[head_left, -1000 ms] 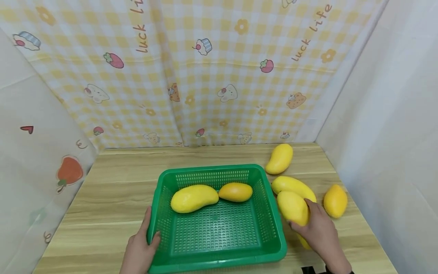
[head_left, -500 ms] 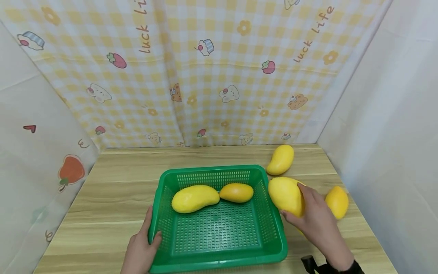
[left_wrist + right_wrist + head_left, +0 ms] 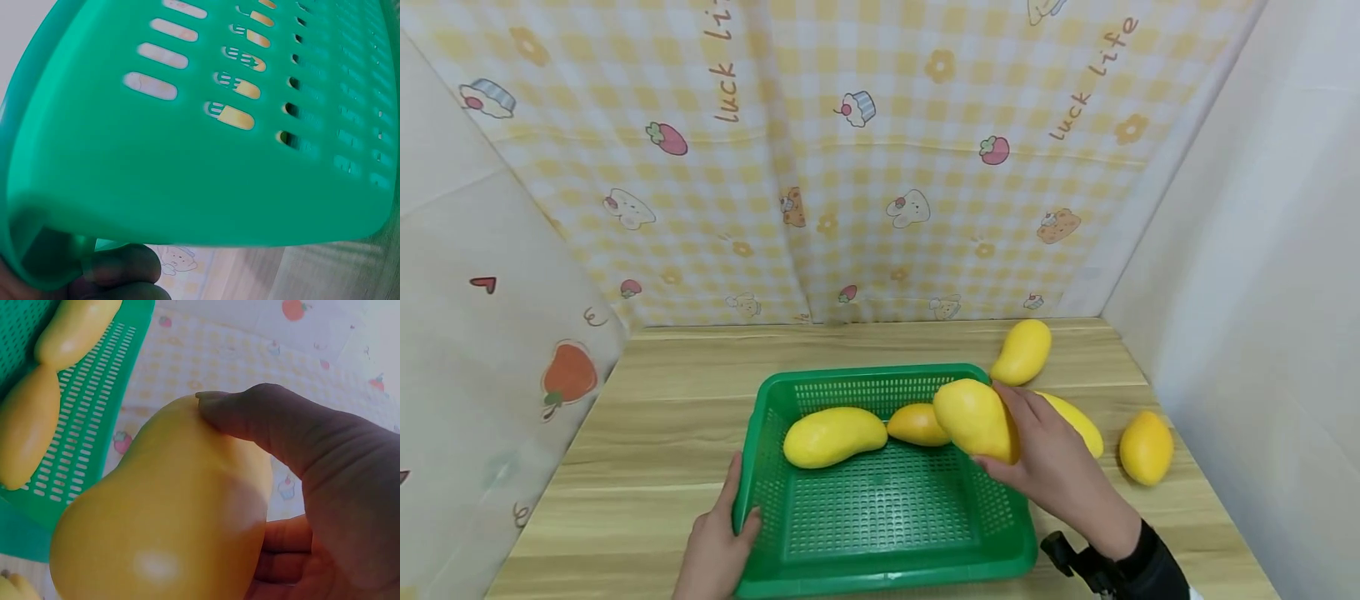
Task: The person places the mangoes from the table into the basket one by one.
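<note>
My right hand [image 3: 1045,454] grips a yellow mango [image 3: 976,419] above the right side of a green plastic basket [image 3: 887,575]. The right wrist view shows the thumb [image 3: 250,412] on one side of this mango [image 3: 169,519] and the fingers curled behind it. My left hand [image 3: 717,533] grips the basket's left rim, thumb on the inside. In the left wrist view the basket wall [image 3: 156,175] fills most of the picture, with fingertips [image 3: 131,265] at its rim. Inside the basket lie a large yellow mango [image 3: 835,437] and a smaller orange-yellow mango [image 3: 916,425], partly hidden by the held one.
Right of the basket, a yellow mango [image 3: 1024,352] lies near the back and another [image 3: 1078,423] shows partly behind my right hand. An orange-yellow mango [image 3: 1146,448] sits farther right. The wooden table [image 3: 677,400] meets a checked cloth [image 3: 880,167] at the back.
My right hand has lifted the mango from the group on the right and carried it left over the basket's rim. The left hand keeps its hold on the basket.
</note>
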`<state>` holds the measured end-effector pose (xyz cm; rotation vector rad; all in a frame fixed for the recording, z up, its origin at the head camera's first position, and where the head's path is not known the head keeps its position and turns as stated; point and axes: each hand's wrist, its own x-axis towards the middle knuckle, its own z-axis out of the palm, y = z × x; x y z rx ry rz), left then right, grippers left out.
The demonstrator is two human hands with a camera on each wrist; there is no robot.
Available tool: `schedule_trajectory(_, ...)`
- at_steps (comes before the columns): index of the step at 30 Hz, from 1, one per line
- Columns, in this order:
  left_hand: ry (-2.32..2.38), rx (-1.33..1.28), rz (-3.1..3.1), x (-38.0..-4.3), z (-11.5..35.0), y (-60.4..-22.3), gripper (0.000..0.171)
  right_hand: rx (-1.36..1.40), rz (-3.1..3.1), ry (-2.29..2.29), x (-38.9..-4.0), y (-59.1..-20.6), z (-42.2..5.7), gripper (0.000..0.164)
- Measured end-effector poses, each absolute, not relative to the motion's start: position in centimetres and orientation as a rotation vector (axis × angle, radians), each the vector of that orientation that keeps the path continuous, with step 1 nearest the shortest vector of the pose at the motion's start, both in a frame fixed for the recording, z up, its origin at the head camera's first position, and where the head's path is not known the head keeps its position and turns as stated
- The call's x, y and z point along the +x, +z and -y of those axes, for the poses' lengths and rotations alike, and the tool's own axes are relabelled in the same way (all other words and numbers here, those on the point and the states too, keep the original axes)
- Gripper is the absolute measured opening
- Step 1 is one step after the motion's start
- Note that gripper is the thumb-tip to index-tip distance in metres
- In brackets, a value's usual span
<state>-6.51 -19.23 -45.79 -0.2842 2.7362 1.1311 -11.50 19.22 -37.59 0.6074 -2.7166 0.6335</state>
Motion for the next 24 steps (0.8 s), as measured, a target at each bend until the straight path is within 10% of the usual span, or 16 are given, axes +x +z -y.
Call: schedule_trajectory(24,1.166,-0.277,-2.749,-6.2,19.2,-45.9,0.082,1.049,2.744,0.510,-12.8,-38.2,-14.8,0.085)
